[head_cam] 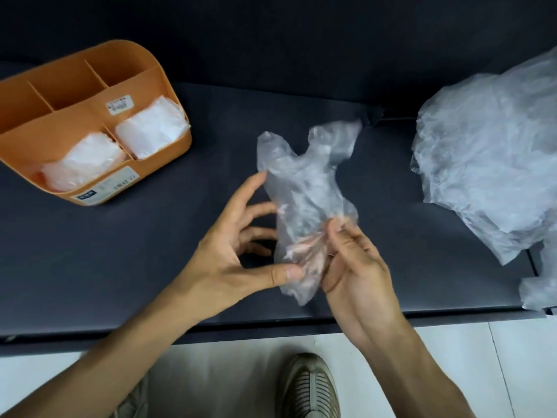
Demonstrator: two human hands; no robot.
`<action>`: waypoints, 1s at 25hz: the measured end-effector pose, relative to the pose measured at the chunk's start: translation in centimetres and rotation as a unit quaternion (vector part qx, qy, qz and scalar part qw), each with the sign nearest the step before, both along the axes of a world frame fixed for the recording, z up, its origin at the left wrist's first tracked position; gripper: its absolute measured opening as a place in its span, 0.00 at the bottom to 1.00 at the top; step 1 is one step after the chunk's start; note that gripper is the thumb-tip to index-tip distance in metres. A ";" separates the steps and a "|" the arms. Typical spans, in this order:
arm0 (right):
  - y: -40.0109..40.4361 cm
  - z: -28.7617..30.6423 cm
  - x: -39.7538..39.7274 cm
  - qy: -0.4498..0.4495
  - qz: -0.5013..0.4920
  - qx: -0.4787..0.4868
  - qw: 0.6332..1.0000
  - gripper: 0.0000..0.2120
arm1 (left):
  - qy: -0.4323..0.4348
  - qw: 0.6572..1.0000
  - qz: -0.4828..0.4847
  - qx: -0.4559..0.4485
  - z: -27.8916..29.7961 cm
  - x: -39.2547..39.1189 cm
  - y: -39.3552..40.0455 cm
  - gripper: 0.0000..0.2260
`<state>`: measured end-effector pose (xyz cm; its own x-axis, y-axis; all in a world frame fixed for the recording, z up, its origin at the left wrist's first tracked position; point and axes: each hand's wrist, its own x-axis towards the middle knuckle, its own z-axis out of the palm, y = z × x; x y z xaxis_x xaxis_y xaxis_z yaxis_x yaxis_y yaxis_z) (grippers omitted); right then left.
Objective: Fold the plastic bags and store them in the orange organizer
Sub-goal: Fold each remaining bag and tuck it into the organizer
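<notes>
Tabletop: the dark navy padded tabletop [150, 254] carries everything you work with.
Loose bags: a big crumpled heap of clear plastic bags [488, 164] lies at the far right of the tabletop, well apart from your hands.
Organizer: the orange plastic organizer with divided compartments [150, 76] stands at the far left; its two front compartments each hold a folded white plastic bundle [150, 128], and the back compartments show only orange walls.
Bag in work: the crumpled translucent plastic bag [304, 182] is in front of you at the middle, between your hands.
Left hand: your left hand [238, 251] has its fingers spread, the thumb and fingertips touching the bag's left edge.
Right hand: your right hand [355, 267] pinches the bunched lower part of the bag.
Shoe: a grey shoe [307, 387] shows on the pale floor below.
</notes>
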<state>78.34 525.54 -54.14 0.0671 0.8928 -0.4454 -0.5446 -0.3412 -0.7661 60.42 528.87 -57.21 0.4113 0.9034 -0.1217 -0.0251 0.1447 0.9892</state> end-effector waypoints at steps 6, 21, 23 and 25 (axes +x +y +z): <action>0.7 1.4 2.4 0.189 0.014 -0.110 0.976 0.22 | 0.132 0.989 -0.023 0.062 0.7 0.2 -1.2 0.45; 1.1 -2.8 8.1 -0.210 -0.219 -0.145 0.942 0.10 | 0.061 0.989 0.133 0.003 0.9 -0.8 0.3 0.09; 0.4 -1.2 7.4 -0.389 -0.230 -0.004 0.892 0.12 | 0.044 0.988 0.149 0.000 1.2 -0.5 0.0 0.06; -0.1 0.9 6.0 -0.488 -0.070 0.172 0.853 0.11 | 0.017 0.989 0.148 -0.016 1.7 -0.1 0.0 0.05</action>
<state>84.39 525.43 -53.24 0.3714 0.9127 0.1706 0.3929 0.0120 -0.9195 60.28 528.82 -55.48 0.1247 0.9789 -0.1621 -0.0369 0.1679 0.9851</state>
